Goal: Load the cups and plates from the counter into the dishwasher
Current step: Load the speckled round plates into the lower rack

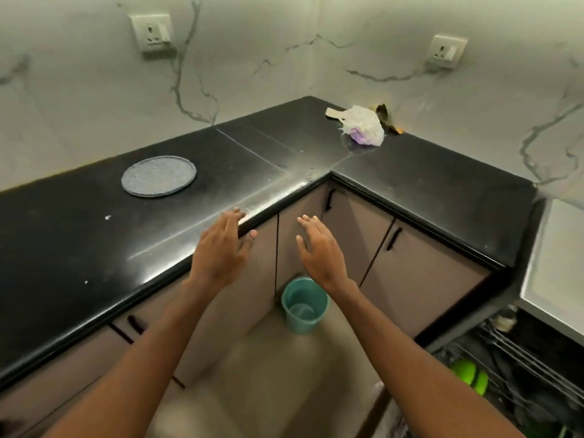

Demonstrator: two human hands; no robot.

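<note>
A flat grey round plate [159, 175] lies on the black L-shaped counter [79, 248], left of the corner. My left hand [222, 245] hovers over the counter's front edge, fingers straight, holding nothing, well to the right of and nearer than the plate. My right hand [319, 248] is stretched out beside it in front of the cabinet doors, fingers straight and empty. At the lower right the dishwasher rack [518, 368] stands pulled out, with dark dishes and green items [469, 374] in it. No cups are visible on the counter.
A crumpled plastic bag [365, 124] with scraps lies in the far counter corner. A teal bucket [304, 305] stands on the floor by the cabinets, below my hands. Two wall sockets [153, 31] sit on the marble backsplash.
</note>
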